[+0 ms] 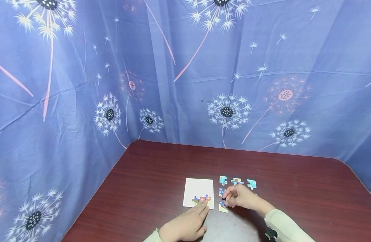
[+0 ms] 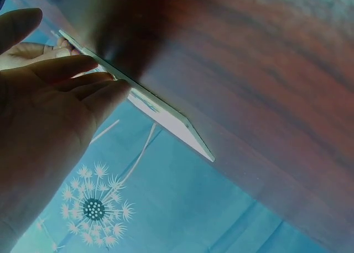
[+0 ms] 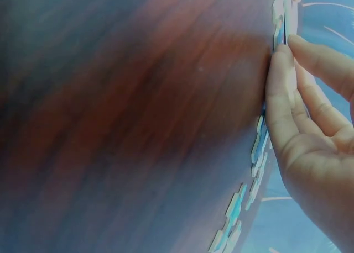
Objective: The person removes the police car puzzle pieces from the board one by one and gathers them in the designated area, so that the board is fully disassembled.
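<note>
A white square puzzle board lies on the table, with several joined jigsaw pieces along its near side. My left hand rests its extended fingers on these pieces; in the left wrist view the fingertips touch the board's near edge. To the right of the board, my right hand pinches a small dark blue puzzle piece at the left column of loose pieces. Its fingers cover most of that piece. A yellow and blue piece lies just below those fingers.
Loose jigsaw pieces lie beyond the right hand: a light blue one, a multicoloured one and another light blue one. The right hand partly hides others. Blue dandelion-print curtains stand behind the dark red wooden table.
</note>
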Available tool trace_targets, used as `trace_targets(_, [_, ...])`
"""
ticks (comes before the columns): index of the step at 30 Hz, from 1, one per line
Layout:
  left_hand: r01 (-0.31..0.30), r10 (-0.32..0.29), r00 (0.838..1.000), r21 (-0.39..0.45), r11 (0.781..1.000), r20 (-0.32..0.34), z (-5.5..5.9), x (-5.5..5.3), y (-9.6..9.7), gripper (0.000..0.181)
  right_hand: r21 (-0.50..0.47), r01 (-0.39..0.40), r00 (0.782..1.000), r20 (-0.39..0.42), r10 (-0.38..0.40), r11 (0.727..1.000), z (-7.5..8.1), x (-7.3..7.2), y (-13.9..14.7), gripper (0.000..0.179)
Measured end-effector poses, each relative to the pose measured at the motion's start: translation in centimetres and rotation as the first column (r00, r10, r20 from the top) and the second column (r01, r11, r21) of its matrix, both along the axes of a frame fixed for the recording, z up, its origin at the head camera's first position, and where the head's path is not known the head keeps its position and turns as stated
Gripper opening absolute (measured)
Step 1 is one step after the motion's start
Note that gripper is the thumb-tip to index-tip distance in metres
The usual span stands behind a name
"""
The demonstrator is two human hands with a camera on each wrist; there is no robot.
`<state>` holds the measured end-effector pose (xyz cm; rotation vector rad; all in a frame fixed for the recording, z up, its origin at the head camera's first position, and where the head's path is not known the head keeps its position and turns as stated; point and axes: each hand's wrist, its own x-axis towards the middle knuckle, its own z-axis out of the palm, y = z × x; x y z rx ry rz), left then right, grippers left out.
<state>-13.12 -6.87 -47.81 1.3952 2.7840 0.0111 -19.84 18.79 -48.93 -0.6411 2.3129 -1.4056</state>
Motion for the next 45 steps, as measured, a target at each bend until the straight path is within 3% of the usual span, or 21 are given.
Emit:
trace_targets(15, [-0.019, 0.019, 1.000, -0.015, 1.000, 0.010, 0.1, 0.0, -0.1, 0.055, -0.066, -0.049, 0.999, 0.004, 0.049, 0.997, -0.3, -0.4, 0.4, 0.011])
trace_targets(29, [0.022, -0.025, 0.997, -0.051, 0.998, -0.066, 0.7, 0.3, 0.7, 0.059, -0.074, -0.049, 0.998, -0.052, 0.045, 0.996, 1.0, -1.2, 0.0, 0.011])
trace_targets(34, [0.007, -0.007, 1.000, -0.066, 0.998, -0.010, 0.8, 0.2, 1.4, 0.059, -0.046, -0.065, 0.994, -0.087, 0.061, 0.997, 1.7, -1.8, -1.3, 0.014])
trace_targets(39, [0.005, -0.002, 0.999, -0.073, 0.997, 0.049, 0.8, 0.3, 2.0, 0.061, -0.066, -0.117, 0.989, -0.095, 0.111, 0.991, 1.4, -2.6, -2.4, 0.016])
trace_targets(45, [0.009, -0.004, 0.998, -0.089, 0.996, 0.065, 0.8, 0.5, 2.2, 0.060, -0.055, -0.151, 0.983, -0.116, 0.144, 0.987, 1.3, -3.3, -3.9, 0.017])
